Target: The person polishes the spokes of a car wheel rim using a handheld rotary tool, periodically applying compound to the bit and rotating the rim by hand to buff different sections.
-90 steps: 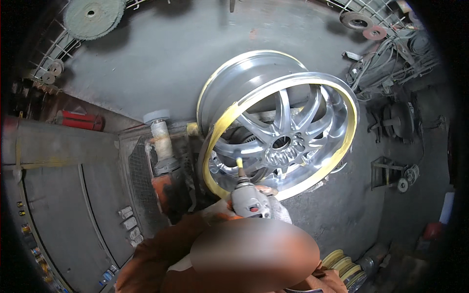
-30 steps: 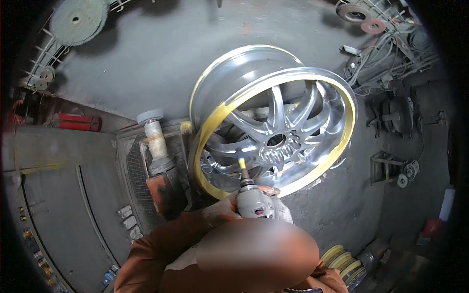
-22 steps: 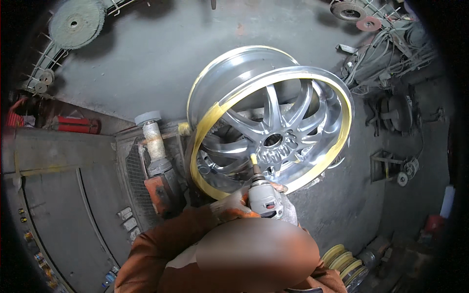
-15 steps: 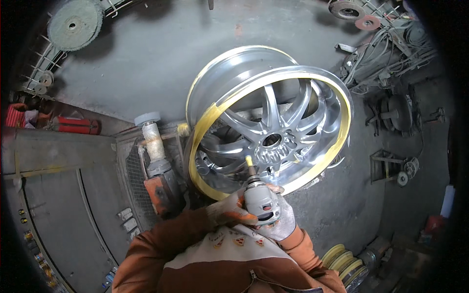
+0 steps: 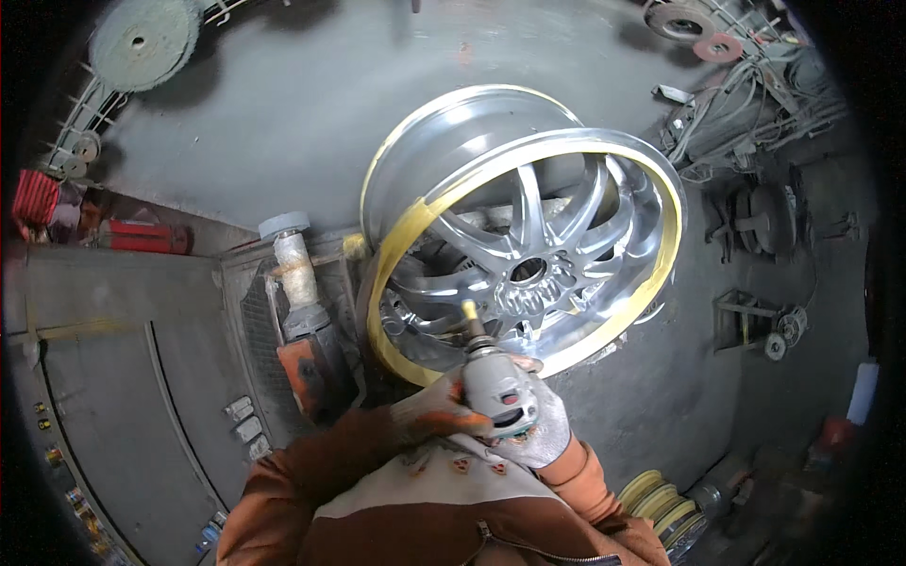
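A grey die grinder (image 5: 497,382) with a small yellow tip (image 5: 469,310) sits between my gloved hands. My left hand (image 5: 436,412) is wrapped round its left side, orange-stained fingers closed on the body. From the right, my right hand (image 5: 547,429) grips the same body, its fingertips showing along the far side. Past the tool leans a shiny alloy wheel (image 5: 525,212), tilted toward me, with yellow masking tape (image 5: 385,283) round its front rim. The tip is over the lower left spokes; whether it touches metal I cannot tell.
At the wheel's left stands an orange and grey power tool (image 5: 304,368), upright. Large round discs (image 5: 142,45) hang at the upper left. Hoses and cables (image 5: 746,104) crowd the upper right. A taped wheel (image 5: 656,500) lies low on the right, near my right forearm.
The grinder's tip has shifted slightly left along the lower left spokes, and the tool tilts a bit more to the left. Both hands keep their hold; the wheel stays in place.
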`<action>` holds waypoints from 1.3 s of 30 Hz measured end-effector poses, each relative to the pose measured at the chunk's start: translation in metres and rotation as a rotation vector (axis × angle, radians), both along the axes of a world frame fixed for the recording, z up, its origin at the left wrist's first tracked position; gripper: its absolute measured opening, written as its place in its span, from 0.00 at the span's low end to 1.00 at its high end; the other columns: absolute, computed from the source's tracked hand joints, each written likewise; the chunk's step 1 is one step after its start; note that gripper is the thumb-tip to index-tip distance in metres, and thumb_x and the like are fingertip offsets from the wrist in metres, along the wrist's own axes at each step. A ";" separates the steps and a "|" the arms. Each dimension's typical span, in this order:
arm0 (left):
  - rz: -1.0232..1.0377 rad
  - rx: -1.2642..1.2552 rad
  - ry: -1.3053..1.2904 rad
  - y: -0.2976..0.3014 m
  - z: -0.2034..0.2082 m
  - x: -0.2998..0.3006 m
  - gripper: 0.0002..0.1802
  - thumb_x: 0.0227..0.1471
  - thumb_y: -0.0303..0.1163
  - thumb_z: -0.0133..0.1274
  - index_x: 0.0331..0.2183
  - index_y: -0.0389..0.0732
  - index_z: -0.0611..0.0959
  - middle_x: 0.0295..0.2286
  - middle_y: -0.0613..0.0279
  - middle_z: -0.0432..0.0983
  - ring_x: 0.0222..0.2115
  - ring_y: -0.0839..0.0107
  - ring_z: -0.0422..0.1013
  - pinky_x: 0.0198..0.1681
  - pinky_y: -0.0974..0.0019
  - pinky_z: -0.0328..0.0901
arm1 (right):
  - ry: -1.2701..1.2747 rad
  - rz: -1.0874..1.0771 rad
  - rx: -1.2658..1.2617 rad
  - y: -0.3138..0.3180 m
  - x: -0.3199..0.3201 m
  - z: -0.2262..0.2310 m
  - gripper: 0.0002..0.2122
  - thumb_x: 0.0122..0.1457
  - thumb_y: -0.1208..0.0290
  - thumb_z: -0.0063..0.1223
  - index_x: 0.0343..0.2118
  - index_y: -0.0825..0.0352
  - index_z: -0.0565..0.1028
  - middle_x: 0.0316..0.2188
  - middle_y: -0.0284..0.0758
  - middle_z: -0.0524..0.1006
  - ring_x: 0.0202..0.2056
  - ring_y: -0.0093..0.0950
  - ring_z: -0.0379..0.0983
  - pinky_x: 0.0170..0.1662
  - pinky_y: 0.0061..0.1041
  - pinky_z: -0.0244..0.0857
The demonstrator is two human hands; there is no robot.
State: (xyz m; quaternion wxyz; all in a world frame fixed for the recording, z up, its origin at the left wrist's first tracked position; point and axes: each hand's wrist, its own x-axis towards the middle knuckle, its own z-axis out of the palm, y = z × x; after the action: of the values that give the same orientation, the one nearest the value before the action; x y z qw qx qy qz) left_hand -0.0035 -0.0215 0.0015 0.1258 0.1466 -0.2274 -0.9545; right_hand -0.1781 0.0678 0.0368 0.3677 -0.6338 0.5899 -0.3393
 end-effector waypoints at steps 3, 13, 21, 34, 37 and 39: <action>-0.088 -0.070 0.013 -0.017 0.026 -0.003 0.45 0.48 0.31 0.65 0.63 0.38 0.60 0.52 0.57 0.69 0.55 0.66 0.66 0.63 0.60 0.62 | 0.020 -0.016 0.035 0.003 -0.006 0.009 0.29 0.51 0.58 0.65 0.53 0.70 0.73 0.49 0.47 0.77 0.50 0.47 0.74 0.57 0.39 0.67; 0.100 0.537 -0.161 0.020 -0.044 0.046 0.45 0.50 0.37 0.67 0.63 0.39 0.62 0.58 0.58 0.66 0.58 0.68 0.64 0.63 0.61 0.59 | -0.046 0.170 0.067 -0.035 0.022 0.028 0.36 0.47 0.53 0.70 0.54 0.74 0.71 0.48 0.49 0.78 0.48 0.47 0.77 0.53 0.37 0.69; 0.085 -0.066 0.045 -0.003 0.003 0.022 0.41 0.51 0.28 0.63 0.62 0.36 0.62 0.52 0.53 0.71 0.49 0.64 0.71 0.53 0.59 0.70 | 0.052 0.064 0.171 -0.008 0.009 0.016 0.37 0.51 0.49 0.68 0.56 0.73 0.70 0.49 0.48 0.77 0.51 0.45 0.75 0.55 0.36 0.68; 0.153 0.098 -0.059 -0.004 0.006 0.040 0.46 0.47 0.33 0.69 0.63 0.41 0.62 0.54 0.58 0.68 0.52 0.67 0.69 0.47 0.66 0.73 | -0.115 0.088 0.254 -0.030 0.021 0.024 0.38 0.51 0.51 0.68 0.57 0.75 0.68 0.50 0.51 0.75 0.51 0.48 0.74 0.57 0.39 0.67; 0.095 0.071 -0.058 -0.010 0.013 0.027 0.43 0.48 0.34 0.67 0.61 0.39 0.64 0.49 0.59 0.72 0.44 0.71 0.73 0.40 0.69 0.74 | -0.152 -0.001 0.291 -0.025 0.015 0.028 0.38 0.51 0.51 0.69 0.57 0.74 0.68 0.49 0.50 0.76 0.50 0.47 0.75 0.56 0.38 0.68; 0.097 0.121 -0.065 -0.012 0.016 0.026 0.43 0.49 0.36 0.66 0.61 0.39 0.64 0.46 0.60 0.73 0.40 0.73 0.74 0.39 0.69 0.74 | 0.036 0.075 0.246 -0.027 0.013 0.029 0.37 0.50 0.51 0.69 0.57 0.73 0.68 0.50 0.49 0.77 0.50 0.46 0.76 0.55 0.37 0.69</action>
State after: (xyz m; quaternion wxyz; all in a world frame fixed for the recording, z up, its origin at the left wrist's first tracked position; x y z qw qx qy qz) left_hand 0.0222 -0.0337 0.0172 0.1552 0.1957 -0.1661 -0.9540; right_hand -0.1656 0.0403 0.0663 0.4443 -0.6118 0.6093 -0.2388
